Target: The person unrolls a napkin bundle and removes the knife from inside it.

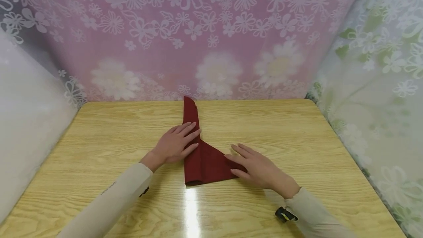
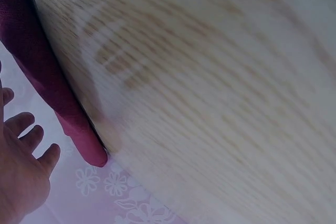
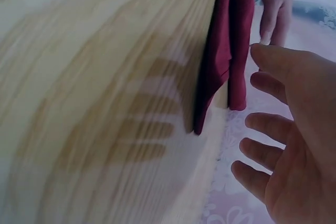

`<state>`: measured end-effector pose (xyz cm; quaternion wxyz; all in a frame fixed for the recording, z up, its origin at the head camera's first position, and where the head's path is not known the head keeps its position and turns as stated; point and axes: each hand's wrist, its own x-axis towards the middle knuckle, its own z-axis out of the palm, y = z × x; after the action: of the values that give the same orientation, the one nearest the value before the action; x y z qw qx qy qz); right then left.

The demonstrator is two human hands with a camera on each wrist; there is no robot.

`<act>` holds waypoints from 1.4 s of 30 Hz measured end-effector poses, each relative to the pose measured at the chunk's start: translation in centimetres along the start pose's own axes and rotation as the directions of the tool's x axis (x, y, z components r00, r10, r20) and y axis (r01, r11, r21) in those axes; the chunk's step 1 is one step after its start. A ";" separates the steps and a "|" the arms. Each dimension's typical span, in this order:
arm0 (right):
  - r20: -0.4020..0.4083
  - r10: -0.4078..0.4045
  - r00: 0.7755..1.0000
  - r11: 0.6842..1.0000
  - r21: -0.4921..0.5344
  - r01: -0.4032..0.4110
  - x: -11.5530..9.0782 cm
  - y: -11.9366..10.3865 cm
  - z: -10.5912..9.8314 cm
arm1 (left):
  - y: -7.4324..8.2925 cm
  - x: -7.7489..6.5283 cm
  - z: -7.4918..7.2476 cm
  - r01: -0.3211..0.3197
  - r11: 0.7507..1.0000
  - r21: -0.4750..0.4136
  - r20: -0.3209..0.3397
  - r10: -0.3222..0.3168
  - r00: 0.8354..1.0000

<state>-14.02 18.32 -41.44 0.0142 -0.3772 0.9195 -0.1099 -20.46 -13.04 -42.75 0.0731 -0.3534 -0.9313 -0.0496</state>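
A dark red folded cloth (image 1: 211, 162) lies on the wooden table, with a narrow strip running away from me and a wedge spreading right. My left hand (image 1: 176, 143) is over the strip, fingers extended across it. In the left wrist view a gap shows between that hand (image 2: 23, 161) and the cloth (image 2: 47, 77). Over the wedge's right end is my right hand (image 1: 256, 166), its fingers spread and relaxed, hiding that corner. The right wrist view shows this hand (image 3: 294, 129) apart from the cloth (image 3: 239, 51), holding nothing.
The wood-grain table (image 1: 115, 131) reflects a bright streak near its front. A pink floral curtain (image 1: 214, 47) hangs behind its back edge. Pale sheeting (image 1: 29, 120) stands at the left, and a green-and-white floral curtain (image 1: 380, 120) at the right.
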 end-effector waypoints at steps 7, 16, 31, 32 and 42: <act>0.033 -0.006 0.999 0.997 -0.078 0.008 -0.5 0.8 0.4 | 0.2 -0.2 0.0 -0.009 1.000 0.015 0.002 0.009 1.000; 0.070 -0.067 0.995 0.994 -0.087 0.073 -0.7 1.7 0.8 | 0.3 -0.3 -0.1 0.004 1.000 0.010 0.038 -0.005 0.999; 0.152 -0.005 0.988 0.997 -0.078 0.017 -0.6 1.7 1.1 | 1.3 1.0 -0.2 -0.021 0.999 0.032 0.089 0.018 0.996; 0.151 -0.002 0.988 0.997 -0.075 0.014 -0.6 1.7 1.1 | 1.4 1.2 -0.2 -0.028 0.999 0.035 0.087 0.025 0.996; 0.146 0.020 0.989 0.999 -0.042 -0.014 -1.1 2.1 1.6 | 1.7 2.6 0.1 -0.082 0.990 0.115 0.085 0.072 0.994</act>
<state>-14.50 20.24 -43.46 0.0746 -0.3767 0.9212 -0.0628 -21.26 -10.07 -42.32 0.0580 -0.3858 -0.9205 0.0228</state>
